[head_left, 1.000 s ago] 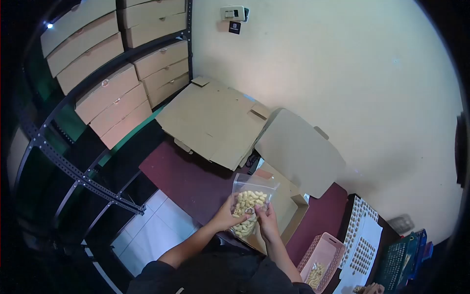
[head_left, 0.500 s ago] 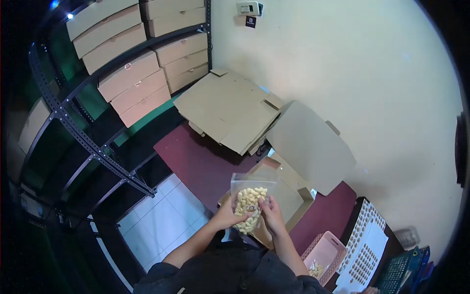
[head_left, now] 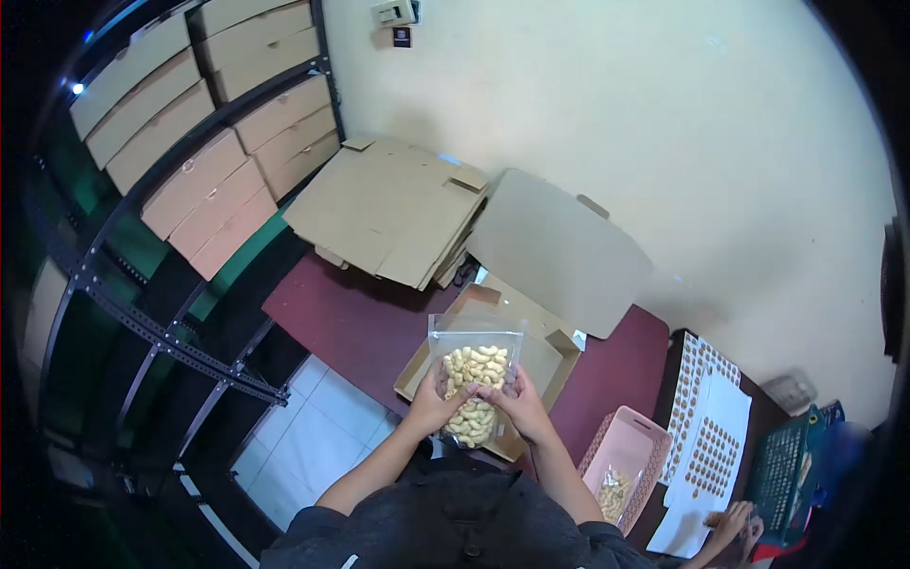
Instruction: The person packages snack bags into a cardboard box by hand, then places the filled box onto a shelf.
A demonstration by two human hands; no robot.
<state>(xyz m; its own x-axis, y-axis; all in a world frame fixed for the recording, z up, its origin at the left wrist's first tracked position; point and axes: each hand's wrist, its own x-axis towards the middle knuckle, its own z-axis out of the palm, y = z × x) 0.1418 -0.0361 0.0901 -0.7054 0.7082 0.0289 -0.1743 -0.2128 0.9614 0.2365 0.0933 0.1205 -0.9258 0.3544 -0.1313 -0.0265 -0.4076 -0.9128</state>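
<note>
A clear zip bag of pale cashew nuts (head_left: 474, 365) is held upright in front of my body. My left hand (head_left: 434, 403) grips its left side, and my right hand (head_left: 519, 403) grips its right side, with both thumbs pressed on the front near the middle. The top of the bag, with its zip strip, stands above the nuts. Behind and below the bag lies an open cardboard box (head_left: 559, 375) with its lid (head_left: 559, 251) raised against the wall.
Flat cardboard boxes (head_left: 379, 213) are stacked on the maroon table (head_left: 351, 303). A pink basket (head_left: 627, 441) holds another nut bag. Sticker sheets (head_left: 706, 436), a green basket (head_left: 782, 512) and a co-worker's hands (head_left: 735, 523) are at right. Boxes fill the shelves (head_left: 213, 204) at left.
The view has shifted right. My hands now hold the bag lower at both sides, thumbs meeting over its front. More of the co-worker's hands shows at the lower right.
</note>
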